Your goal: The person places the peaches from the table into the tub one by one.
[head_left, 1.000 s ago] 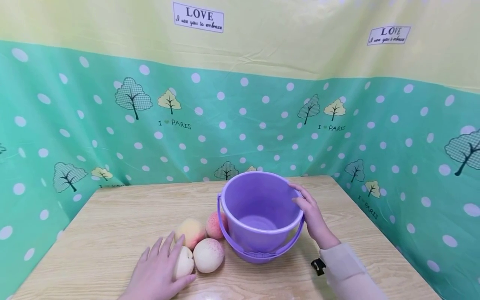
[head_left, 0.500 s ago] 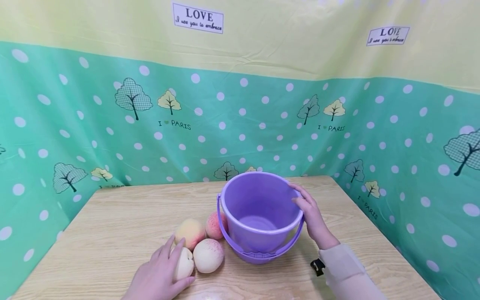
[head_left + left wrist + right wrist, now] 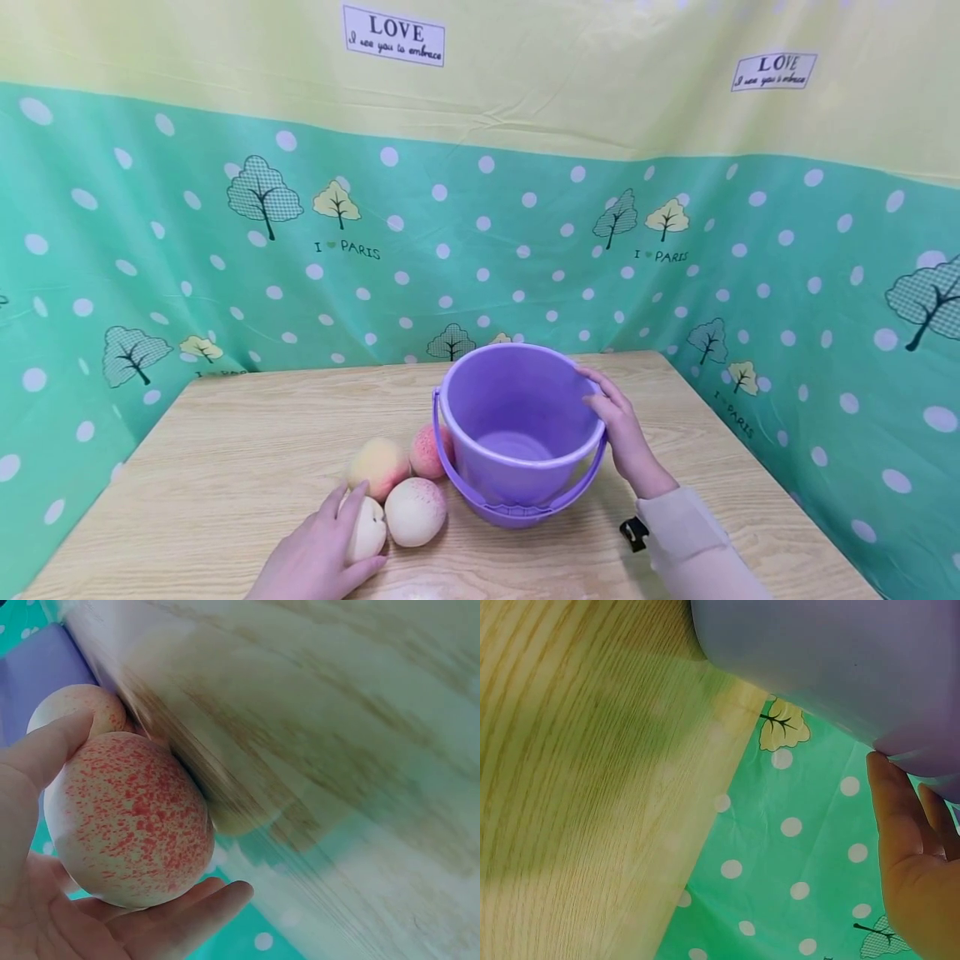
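My left hand [image 3: 311,550] holds a pale peach [image 3: 366,533], fingers over its far left side and thumb at its near edge. Red speckles cover that peach [image 3: 139,817] in the left wrist view, where thumb and fingers curl round it. Touching it are a white-pink peach [image 3: 416,512] and a yellow-red peach [image 3: 377,468]. A pinker peach [image 3: 427,452] lies against the purple bucket [image 3: 498,483], partly behind its lowered handle. The bucket stands upright with nothing visible inside. On its right rim, my right hand [image 3: 626,437] grips with the thumb inside.
Everything stands on a wood-grain table [image 3: 277,425]. Green dotted cloth [image 3: 480,250] with printed trees hangs behind and at both sides. A small black piece [image 3: 634,533] is at the right sleeve [image 3: 693,533].
The left hand's fingers have drawn in closer round the pale peach. The right hand, the bucket and the other peaches have stayed in place.
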`<move>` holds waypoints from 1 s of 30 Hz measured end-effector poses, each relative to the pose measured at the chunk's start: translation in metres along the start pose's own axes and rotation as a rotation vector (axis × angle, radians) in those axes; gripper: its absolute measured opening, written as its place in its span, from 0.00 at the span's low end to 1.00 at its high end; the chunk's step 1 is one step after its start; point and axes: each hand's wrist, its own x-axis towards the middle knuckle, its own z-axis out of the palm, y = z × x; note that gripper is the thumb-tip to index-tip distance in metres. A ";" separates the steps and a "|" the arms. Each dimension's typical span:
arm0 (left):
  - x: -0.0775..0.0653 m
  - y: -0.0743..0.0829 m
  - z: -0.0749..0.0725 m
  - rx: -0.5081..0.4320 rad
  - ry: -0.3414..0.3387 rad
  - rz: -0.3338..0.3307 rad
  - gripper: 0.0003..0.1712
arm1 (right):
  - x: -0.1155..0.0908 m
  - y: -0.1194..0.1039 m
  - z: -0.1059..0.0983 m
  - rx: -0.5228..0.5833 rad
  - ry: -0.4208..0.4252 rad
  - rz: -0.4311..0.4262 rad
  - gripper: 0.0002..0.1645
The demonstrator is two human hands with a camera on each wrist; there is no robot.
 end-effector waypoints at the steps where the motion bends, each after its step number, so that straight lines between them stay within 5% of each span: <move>1: 0.000 0.000 0.000 -0.004 0.004 0.002 0.54 | 0.000 0.000 0.000 0.000 0.002 0.000 0.33; 30: 0.002 0.000 -0.001 -0.022 0.044 0.029 0.52 | -0.003 -0.003 0.000 -0.004 -0.003 -0.013 0.32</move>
